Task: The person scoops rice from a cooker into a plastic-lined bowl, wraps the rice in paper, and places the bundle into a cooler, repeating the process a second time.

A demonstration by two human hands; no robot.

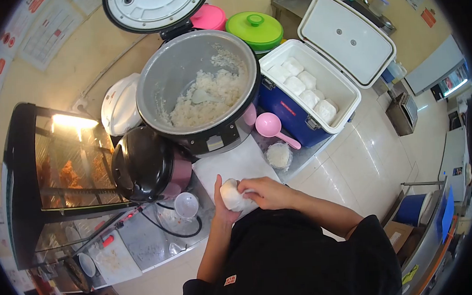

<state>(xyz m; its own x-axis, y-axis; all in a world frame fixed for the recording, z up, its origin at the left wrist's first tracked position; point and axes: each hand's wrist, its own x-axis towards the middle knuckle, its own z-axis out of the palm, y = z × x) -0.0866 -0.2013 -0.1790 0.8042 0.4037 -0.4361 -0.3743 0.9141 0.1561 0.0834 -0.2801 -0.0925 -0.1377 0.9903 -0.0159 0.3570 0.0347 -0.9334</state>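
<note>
A white wrapped bundle (232,195) is held between both hands, close to the body. My left hand (222,207) cups it from the left and below, with the thumb pointing up. The fingers of my right hand (263,192) pinch its right side. Under and beyond the hands lies a white sheet (237,162) on the counter. A pink ladle (270,125) and a clear-wrapped clump of rice (279,156) are to the right of the sheet. Farther back, an open cooker (200,131) contains white rice (207,98) with a pale paddle in it.
An open blue cooler (282,109) at the right contains several white wrapped bundles (307,80). Left are a closed dark cooker (140,164), a clear cup (186,205) and a lit food warmer (66,158). A green-lidded pot (255,30) stands behind.
</note>
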